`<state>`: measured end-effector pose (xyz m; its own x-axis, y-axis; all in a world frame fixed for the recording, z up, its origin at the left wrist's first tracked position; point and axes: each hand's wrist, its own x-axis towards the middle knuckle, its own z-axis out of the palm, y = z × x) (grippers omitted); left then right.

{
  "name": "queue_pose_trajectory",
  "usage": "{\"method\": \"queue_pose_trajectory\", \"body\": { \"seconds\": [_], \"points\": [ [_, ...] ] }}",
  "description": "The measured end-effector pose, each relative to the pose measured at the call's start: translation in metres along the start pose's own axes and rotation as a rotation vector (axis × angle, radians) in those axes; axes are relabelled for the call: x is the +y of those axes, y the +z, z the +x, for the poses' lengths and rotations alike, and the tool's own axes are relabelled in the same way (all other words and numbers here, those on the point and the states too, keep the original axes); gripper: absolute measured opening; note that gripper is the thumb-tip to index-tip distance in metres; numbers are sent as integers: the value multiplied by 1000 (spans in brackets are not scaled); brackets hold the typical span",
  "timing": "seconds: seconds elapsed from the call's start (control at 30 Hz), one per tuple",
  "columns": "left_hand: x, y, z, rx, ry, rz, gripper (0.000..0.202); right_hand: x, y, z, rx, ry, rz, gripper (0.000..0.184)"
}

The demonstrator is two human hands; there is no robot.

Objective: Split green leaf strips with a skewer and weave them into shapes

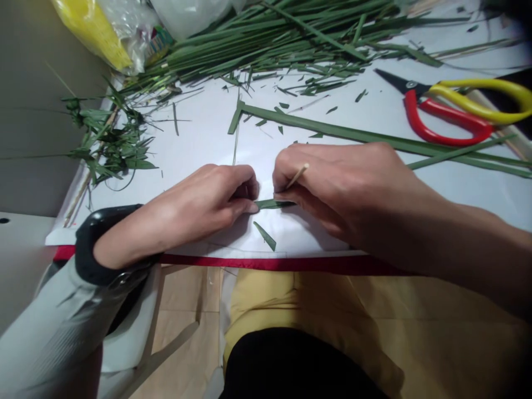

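Observation:
My left hand (216,202) is closed, pinching one end of a short green leaf strip (272,204) against the white table (199,138). My right hand (341,185) is closed too, gripping a thin wooden stick (297,175) and pressing on the strip's other end. The two hands almost touch near the table's front edge. A small cut leaf piece (265,236) lies just in front of them.
Red and yellow scissors (453,105) lie at the back right. Long green leaf strips (374,136) cross the table behind my hands, with a big pile of leaves (274,39) at the back. Leaf scraps (112,141) sit at the left edge. Plastic bags (124,27) stand at the back left.

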<state>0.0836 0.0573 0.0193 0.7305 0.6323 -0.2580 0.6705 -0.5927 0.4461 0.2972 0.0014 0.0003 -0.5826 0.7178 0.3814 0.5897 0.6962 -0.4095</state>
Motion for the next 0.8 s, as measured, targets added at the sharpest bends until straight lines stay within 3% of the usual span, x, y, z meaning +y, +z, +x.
{"method": "queue_pose_trajectory", "body": {
  "seconds": [0.23, 0.4, 0.8],
  "points": [
    [2, -9, 10, -131, -74, -99, 22, -1, 1, 0, 2, 37, 7, 20],
    [-3, -8, 10, -144, -85, -100, 25, 1, 2, -1, 28, -49, 16, 22],
    [-4, -9, 9, -116, -117, -161, 24, -2, 5, 4, 7, -78, 7, 22]
  ]
}}
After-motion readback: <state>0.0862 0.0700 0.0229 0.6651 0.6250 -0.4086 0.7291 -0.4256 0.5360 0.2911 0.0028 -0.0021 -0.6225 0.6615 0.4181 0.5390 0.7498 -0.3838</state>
